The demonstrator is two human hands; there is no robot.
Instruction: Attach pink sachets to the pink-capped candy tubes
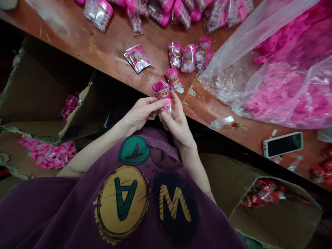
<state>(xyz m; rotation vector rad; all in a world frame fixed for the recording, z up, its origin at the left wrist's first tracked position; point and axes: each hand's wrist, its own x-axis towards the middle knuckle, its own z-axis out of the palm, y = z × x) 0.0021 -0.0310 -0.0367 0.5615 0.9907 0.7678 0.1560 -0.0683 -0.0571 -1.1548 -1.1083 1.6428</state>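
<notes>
Just off the table's front edge, my left hand [140, 113] and my right hand [178, 121] meet with fingers closed around a small clear candy container [168, 104] with a pink cap. A pink printed packet [163, 91] shows at its top; fingers hide how the two are joined. Close beyond my fingertips lies a pink wrapped piece [173, 79]. Several similar wrapped pieces [188, 58] are grouped farther back. To their left, flat printed packets [138, 58] overlap in a small stack.
Along the back, clear containers of pink balls [103, 15] are heaped. A plastic bag of pink parts [282, 93] covers the right side, with a phone [283, 144] before it. Below the wooden table [101, 52] stand cardboard boxes [33, 93] holding pink and red pieces.
</notes>
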